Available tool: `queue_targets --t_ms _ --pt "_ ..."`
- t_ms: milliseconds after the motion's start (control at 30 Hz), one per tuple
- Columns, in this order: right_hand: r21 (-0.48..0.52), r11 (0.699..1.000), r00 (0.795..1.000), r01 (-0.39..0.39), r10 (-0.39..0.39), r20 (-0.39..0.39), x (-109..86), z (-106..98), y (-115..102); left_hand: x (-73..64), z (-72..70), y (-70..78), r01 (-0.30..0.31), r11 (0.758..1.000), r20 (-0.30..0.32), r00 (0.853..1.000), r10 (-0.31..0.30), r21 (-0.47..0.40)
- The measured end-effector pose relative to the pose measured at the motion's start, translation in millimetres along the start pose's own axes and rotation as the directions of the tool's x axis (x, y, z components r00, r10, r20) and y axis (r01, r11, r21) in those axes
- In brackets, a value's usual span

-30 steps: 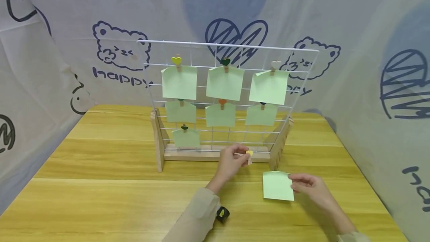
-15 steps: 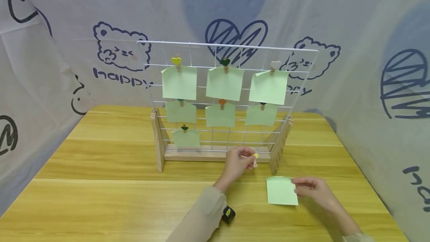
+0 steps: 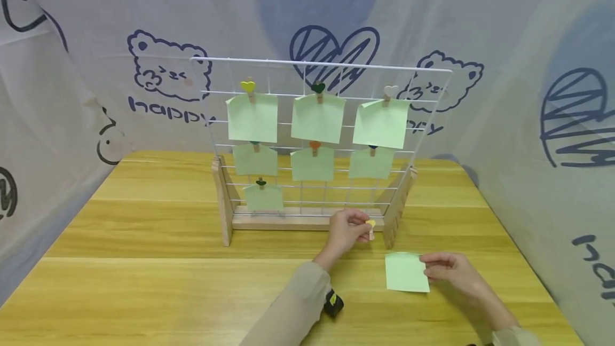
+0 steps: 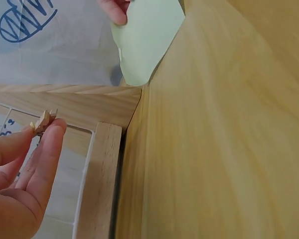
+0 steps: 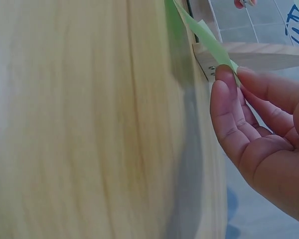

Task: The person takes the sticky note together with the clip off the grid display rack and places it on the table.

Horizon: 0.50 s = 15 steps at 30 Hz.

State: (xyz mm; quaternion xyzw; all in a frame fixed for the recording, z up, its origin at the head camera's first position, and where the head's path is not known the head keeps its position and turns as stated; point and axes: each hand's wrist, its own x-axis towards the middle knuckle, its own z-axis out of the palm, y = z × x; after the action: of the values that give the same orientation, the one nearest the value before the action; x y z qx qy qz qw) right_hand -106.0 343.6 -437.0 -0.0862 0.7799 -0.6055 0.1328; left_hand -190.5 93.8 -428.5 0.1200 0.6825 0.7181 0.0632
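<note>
My left hand (image 3: pixel 347 231) pinches a small wooden clothespin (image 3: pixel 371 230) with a yellow heart, in front of the grid rack's base. In the left wrist view, thumb and fingertips hold that clothespin (image 4: pixel 44 121). To the right, my right hand (image 3: pixel 454 270) pinches the right edge of a pale green sticky note (image 3: pixel 407 273), held above the table. The right wrist view shows the note (image 5: pixel 209 42) nearly edge-on between thumb and fingers. A white wire grid (image 3: pixel 326 63) stands behind both hands, with several green notes (image 3: pixel 318 119) clipped on it by heart clothespins (image 3: pixel 318 88).
Wooden side supports (image 3: pixel 222 202) and a wooden base bar (image 3: pixel 278 222) carry the grid on the wooden table (image 3: pixel 144 282). A printed cloth (image 3: pixel 509 31) hangs behind and at both sides. The grid's bottom row has one note (image 3: pixel 264 198) at the left.
My left hand has moved right and slightly down with the clothespin. The right hand and its sticky note have shifted a little right and down. The clipped notes stay on the grid.
</note>
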Motion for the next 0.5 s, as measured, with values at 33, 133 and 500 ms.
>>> queue_targets --t_ms 33,133,500 --pt "-0.003 1.0 1.0 -0.005 0.005 0.003 -0.4 -1 0 0.8 0.6 -0.6 0.017 1.0 0.002 1.0 -0.017 0.001" --pt "-0.018 1.0 1.0 -0.008 0.008 0.005 -0.9 -4 0 3.1 2.3 -2.8 0.072 0.997 0.008 0.997 -0.072 -0.01" --pt "-0.056 0.998 1.0 0.003 -0.002 0.012 3.3 -9 3 5.9 11.2 -12.3 0.214 0.975 0.024 0.977 -0.213 -0.06"
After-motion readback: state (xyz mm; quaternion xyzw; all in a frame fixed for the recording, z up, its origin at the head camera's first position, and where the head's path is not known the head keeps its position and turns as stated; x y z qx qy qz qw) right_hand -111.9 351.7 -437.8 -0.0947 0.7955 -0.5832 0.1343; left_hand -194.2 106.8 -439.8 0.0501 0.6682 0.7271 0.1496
